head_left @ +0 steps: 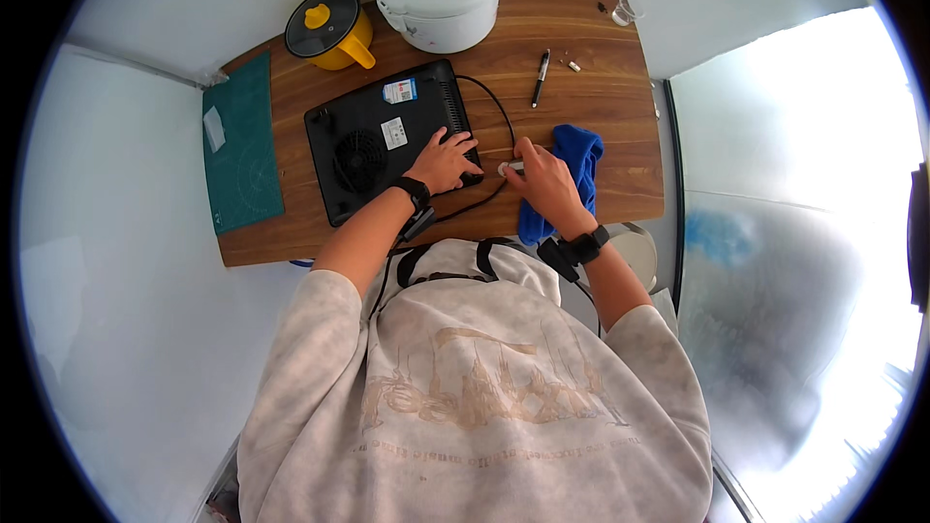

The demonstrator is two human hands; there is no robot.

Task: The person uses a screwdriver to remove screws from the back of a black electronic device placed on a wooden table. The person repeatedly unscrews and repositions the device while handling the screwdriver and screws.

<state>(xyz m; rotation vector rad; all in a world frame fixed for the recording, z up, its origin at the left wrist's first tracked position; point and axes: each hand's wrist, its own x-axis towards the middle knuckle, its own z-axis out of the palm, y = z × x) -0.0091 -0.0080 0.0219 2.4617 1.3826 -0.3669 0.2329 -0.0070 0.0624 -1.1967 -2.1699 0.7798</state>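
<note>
A black appliance (pixel 344 140), with a round fan vent and stickers on its upward face, lies on the wooden table. My left hand (pixel 442 159) rests on its right part, fingers spread. Just right of the appliance, my right hand (pixel 542 179) pinches a small white object (pixel 509 168), partly hidden by the fingers. A black cable (pixel 494 95) runs from the appliance's upper right down toward that hand. A bunched blue cloth (pixel 578 150) lies just right of my right hand.
The wooden table (pixel 632 136) carries a green mat (pixel 242 116), yellow pot (pixel 329 29), white lidded cooker (pixel 441 10), pen (pixel 541 77), small white piece (pixel 573 66) and clear cup (pixel 625 11). A pale stool (pixel 635 257) stands below the right edge. Walls and frosted panels surround the table.
</note>
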